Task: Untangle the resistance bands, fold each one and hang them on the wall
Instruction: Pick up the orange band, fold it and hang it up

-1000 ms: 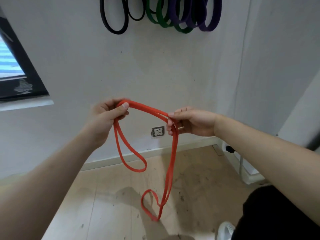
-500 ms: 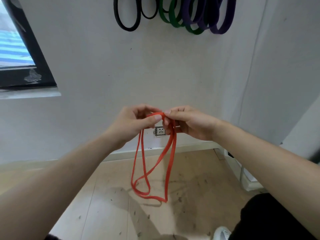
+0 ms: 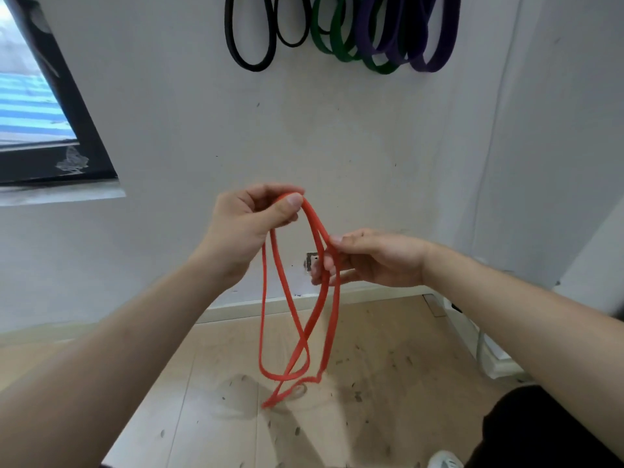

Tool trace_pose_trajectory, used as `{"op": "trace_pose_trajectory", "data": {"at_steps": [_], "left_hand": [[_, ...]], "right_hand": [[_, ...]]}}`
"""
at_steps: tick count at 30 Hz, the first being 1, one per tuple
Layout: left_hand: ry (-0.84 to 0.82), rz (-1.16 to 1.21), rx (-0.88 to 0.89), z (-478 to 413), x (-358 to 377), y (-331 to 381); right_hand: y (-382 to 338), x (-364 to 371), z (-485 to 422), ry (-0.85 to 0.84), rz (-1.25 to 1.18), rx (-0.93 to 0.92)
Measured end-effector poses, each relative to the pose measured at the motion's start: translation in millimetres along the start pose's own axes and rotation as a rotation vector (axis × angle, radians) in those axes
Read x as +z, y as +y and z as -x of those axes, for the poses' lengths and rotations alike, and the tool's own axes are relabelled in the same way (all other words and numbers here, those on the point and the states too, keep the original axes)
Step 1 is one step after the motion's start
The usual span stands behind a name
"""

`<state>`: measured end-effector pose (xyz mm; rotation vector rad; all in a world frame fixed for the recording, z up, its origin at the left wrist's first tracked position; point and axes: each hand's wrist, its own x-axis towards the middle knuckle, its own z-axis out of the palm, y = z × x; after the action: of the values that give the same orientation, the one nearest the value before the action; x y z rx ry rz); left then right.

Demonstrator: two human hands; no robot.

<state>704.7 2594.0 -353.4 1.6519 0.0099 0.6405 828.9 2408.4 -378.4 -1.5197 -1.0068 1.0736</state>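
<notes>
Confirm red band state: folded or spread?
Folded, loosely: red band hangs in several strands gathered in the left hand, right hand pinching two; strands cross lower down.

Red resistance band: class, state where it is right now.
In the head view the red band hangs mid-frame, its top pinched by the left hand, its strands held by the right hand lower right, loops dangling above the wooden floor.

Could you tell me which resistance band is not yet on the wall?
The red band, held between the left hand and right hand; the black bands, green bands and purple bands hang there.
</notes>
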Motion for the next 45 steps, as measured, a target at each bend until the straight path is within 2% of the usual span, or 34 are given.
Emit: {"op": "trace_pose_trajectory", "data": {"at_steps": [6, 10, 12, 15, 18, 21, 26, 30, 36, 45], "left_hand": [[0.225, 0.132, 0.012, -9.3, -25.2, -1.7], [0.269, 0.109, -0.010, -10.8, -37.3, -9.1], [0.248, 0.069, -0.046, -10.0, -43.0, -16.1], [0.166, -0.031, -0.148, -7.4, -54.1, -29.1], [-0.056, -0.168, -0.299, -0.1, -67.4, -43.1], [-0.323, -0.279, -0.393, 7.8, -66.0, -48.9], [-0.481, -0.237, -0.376, 9.3, -28.5, -42.1], [-0.419, -0.201, -0.307, 6.7, -12.6, -42.2], [-0.362, -0.068, -0.205, 9.5, 1.8, -37.7], [-0.344, -0.139, -0.129, 7.6, 1.4, -40.9]], "right_hand": [[10.4, -10.4, -0.1, 0.012, -0.059, 0.073], [12.5, -14.2, 0.4, 0.013, 0.004, 0.142], [12.8, -15.5, 1.4, 0.061, 0.050, 0.161], [12.7, -17.9, 0.7, 0.250, -0.043, 0.110], [9.3, -19.6, -0.4, 0.386, -0.182, 0.020], [2.4, -15.4, 0.8, 0.374, -0.186, -0.018], [-10.3, -1.2, -0.7, 0.330, -0.126, -0.066], [-18.1, 4.5, 0.2, 0.255, -0.089, -0.078], [-15.0, 1.1, 0.5, 0.298, 0.011, -0.041], [-18.4, 9.0, 2.3, 0.266, 0.120, -0.027]]}}
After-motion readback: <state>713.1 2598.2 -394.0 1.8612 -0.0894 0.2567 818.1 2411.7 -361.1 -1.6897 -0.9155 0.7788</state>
